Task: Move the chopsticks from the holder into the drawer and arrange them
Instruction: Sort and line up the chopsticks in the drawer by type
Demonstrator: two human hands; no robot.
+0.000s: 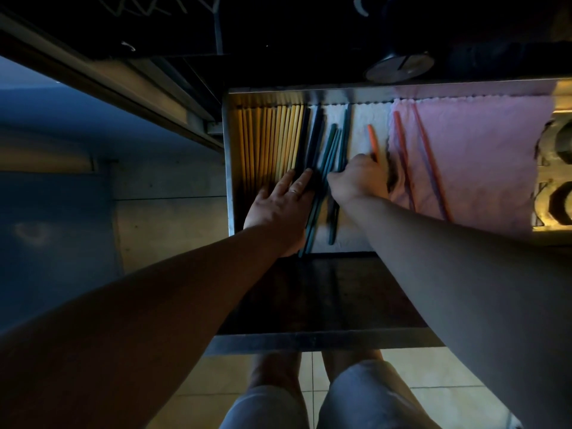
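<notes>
Dim light, view from above into open drawer (227,168). Far left of frame: blue-grey floor and a metal cabinet rail; nothing task-related there.

Left end of drawer: yellow chopsticks (272,140) laid parallel, tight together, against the left wall. This group looks finished. Next to them, dark navy chopsticks (312,140), also roughly parallel.

Left hand (278,209) lies flat, fingers spread and extended, pressing on the lower ends of the yellow and navy sticks; it clamps nothing, only steadies them.

Just right of it: teal chopsticks (331,150), fanned and uneven, a few crossing. Still to be straightened.

Right hand (359,178) is curled, knuckles up, over the teal group and touching an orange chopstick (372,139); fingertips are hidden under the hand, so whether it actually pinches a stick I cannot tell.

Further right: two more orange chopsticks (414,162) lie loose and angled on a pink cloth (479,156), apart from the rest.

Judgement: transfer seems largely done; sorting roughly halfway, teal and orange remaining. Holder possibly the round dark object (399,68) on the counter above, too dark to confirm.

Drawer lined with white cloth (359,125) and pink; tiled floor below.
</notes>
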